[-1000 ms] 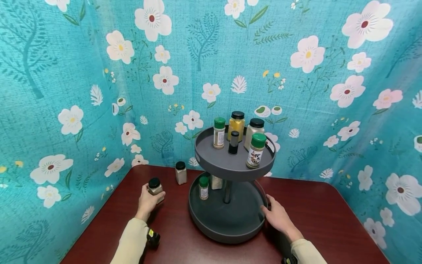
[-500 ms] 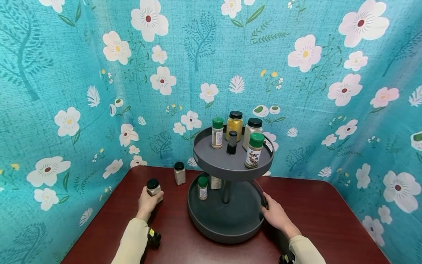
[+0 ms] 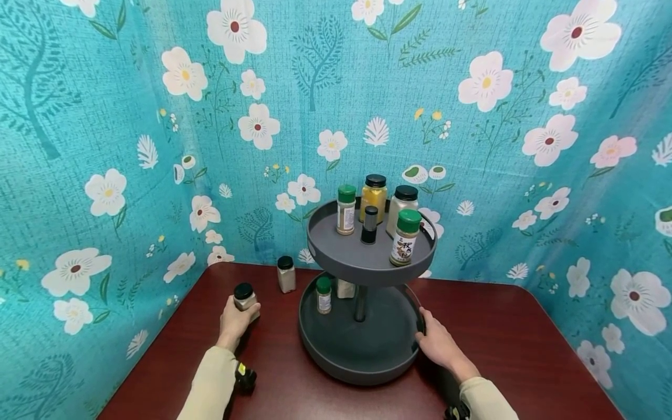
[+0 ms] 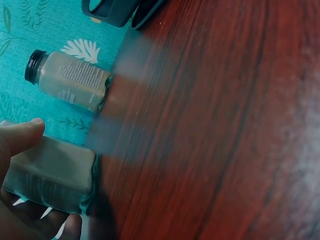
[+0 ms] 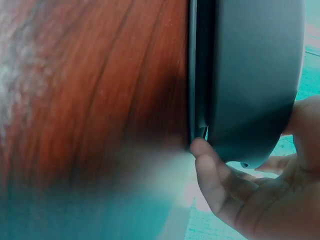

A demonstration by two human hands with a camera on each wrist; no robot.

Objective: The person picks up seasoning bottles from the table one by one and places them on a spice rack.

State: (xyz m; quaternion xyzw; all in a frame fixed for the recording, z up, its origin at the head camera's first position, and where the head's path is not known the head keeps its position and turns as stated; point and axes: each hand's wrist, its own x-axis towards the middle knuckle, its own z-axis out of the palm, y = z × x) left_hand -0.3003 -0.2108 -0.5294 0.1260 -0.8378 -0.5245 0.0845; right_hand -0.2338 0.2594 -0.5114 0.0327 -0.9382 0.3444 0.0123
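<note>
My left hand [image 3: 235,322] grips a square glass spice jar [image 3: 245,296] with a black lid, at the left of the table. In the left wrist view, thumb and fingers lie on opposite sides of this jar [image 4: 55,170], close over the tabletop. A similar black-lidded jar [image 3: 286,275] stands upright behind it. My right hand [image 3: 443,344] holds the right rim of the lower tray of a dark grey two-tier turntable [image 3: 362,373]. In the right wrist view, fingers reach under the tray wall [image 5: 255,75]. A small green-capped spice bottle [image 3: 324,296] and a pale jar [image 3: 345,288] stand on the lower tray.
The upper tray [image 3: 367,271] carries a yellow-filled jar [image 3: 373,201], a white-filled jar [image 3: 403,209], two green-capped bottles [image 3: 404,239] and a small black-capped bottle [image 3: 370,225]. A flowered teal cloth [image 3: 315,58] hangs behind the dark red table [image 3: 488,315].
The bottle and jar on the lower tray have shifted very slightly toward the back. Both hands keep their holds, and the head view has moved a little.
</note>
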